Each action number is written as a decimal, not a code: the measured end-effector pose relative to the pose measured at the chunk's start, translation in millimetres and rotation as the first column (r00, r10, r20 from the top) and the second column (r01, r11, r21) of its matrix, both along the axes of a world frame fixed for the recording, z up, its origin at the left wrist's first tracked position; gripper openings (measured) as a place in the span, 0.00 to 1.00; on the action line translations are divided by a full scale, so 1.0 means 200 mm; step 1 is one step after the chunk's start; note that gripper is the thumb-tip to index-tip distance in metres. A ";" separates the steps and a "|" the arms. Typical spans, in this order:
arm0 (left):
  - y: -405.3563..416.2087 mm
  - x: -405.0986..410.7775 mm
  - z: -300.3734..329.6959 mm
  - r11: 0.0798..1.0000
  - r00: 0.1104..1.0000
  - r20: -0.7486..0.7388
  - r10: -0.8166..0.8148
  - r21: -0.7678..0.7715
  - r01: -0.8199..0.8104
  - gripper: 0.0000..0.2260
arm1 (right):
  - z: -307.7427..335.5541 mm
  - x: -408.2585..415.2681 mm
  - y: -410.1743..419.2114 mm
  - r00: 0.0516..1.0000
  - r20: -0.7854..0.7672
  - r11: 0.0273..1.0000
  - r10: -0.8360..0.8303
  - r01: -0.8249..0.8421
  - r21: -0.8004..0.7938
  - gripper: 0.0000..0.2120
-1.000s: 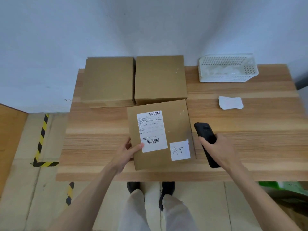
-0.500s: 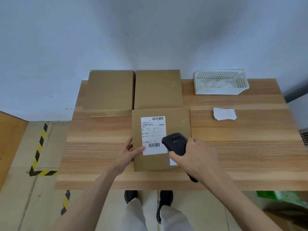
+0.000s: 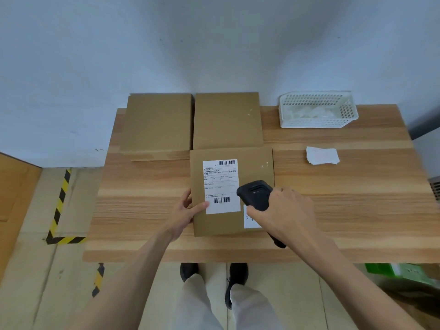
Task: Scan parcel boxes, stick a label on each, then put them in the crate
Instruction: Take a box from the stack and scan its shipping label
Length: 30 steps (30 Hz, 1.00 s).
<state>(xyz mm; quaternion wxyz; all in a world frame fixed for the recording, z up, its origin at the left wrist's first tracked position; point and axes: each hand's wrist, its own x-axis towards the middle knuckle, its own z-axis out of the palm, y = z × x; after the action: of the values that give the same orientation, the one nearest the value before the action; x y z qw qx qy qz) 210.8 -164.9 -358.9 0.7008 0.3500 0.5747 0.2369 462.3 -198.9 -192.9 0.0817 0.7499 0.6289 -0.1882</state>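
The flat brown cardboard parcel box (image 3: 232,191) nearest the table's front edge is lying flat and is being scanned. It already carries a white printed shipping label (image 3: 221,185) with barcodes and, partly hidden under the right hand (image 3: 283,214), a small white handwritten sticker (image 3: 250,221), so labelling of this box appears done, or nearly so. The black handheld scanner (image 3: 256,195) is gripped by the right hand, fingers curled round its body, its head held just right of the lower barcode. The box is steadied by the left hand (image 3: 184,215): the thumb tip is pressed on the top face beside the label's lower left corner, the other fingers rest against the left edge.

Two more plain brown cardboard boxes (image 3: 158,125) (image 3: 227,120), no labels visible, lie beyond the fingertips against the wall; scanning and labelling of these is judged still to come. A stack of white labels (image 3: 322,155) and a white perforated plastic basket (image 3: 316,110) sit well beyond the right hand. Whether the green object (image 3: 400,272) below the table's right front corner is the crate cannot be told.

Bare wooden table (image 3: 357,210) is left to the right of the scanner hand, and a narrow strip between the wrists and the front edge.
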 end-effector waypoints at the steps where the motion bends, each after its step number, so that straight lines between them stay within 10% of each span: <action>1: 0.00 0.00 0.00 1.000 1.000 -0.002 -0.004 0.000 0.004 0.35 | -0.01 0.00 0.00 1.000 0.000 1.000 -0.002 0.002 -0.001 0.25; 30: 0.01 0.01 -0.07 0.997 0.992 -0.126 0.002 -0.074 -0.011 0.17 | -1.05 0.54 0.01 0.917 -0.024 0.917 -0.399 0.399 -0.006 0.30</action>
<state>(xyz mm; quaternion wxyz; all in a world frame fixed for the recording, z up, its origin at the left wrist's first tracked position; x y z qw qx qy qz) 212.9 -162.5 -371.9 0.6750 0.3360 0.6273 0.1950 570.9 -196.5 -403.4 0.0344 0.8600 0.4636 -0.2103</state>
